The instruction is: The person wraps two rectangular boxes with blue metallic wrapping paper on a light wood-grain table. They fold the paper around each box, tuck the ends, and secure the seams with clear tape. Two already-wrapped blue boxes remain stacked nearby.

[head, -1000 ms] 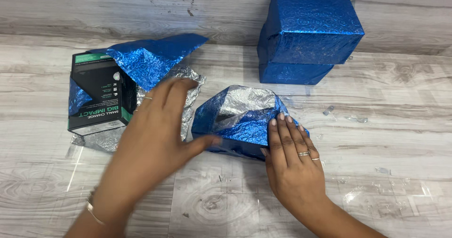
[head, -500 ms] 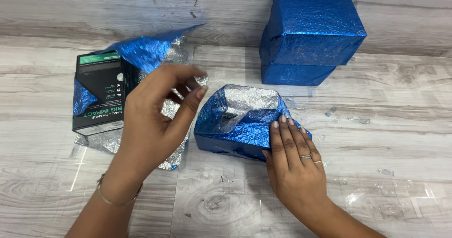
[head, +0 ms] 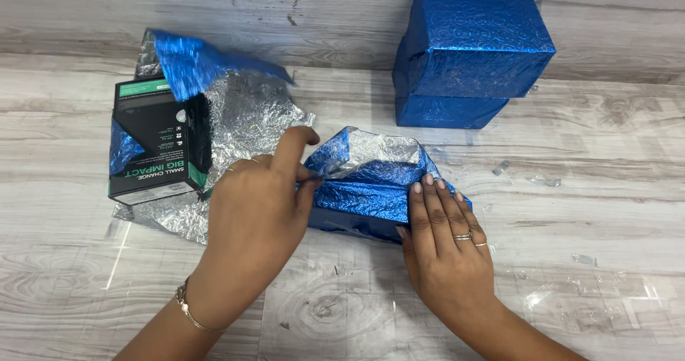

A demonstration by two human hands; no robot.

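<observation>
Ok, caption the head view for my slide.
Left hand pinches a blue foil flap on a half-wrapped box while the right hand presses its side flat.

Both hands, left (head: 260, 204) and right (head: 442, 240), press blue foil paper (head: 364, 190) around a half-wrapped box.

Bright, even light falls from above on the wooden tabletop (head: 342, 311), casting only soft short shadows beneath the stacked blue boxes (head: 471, 54), while glare glints off the silver foil sheet (head: 246, 118) left of them, whose raised blue flap is motion-blurred; elsewhere focus stays sharp.
</observation>
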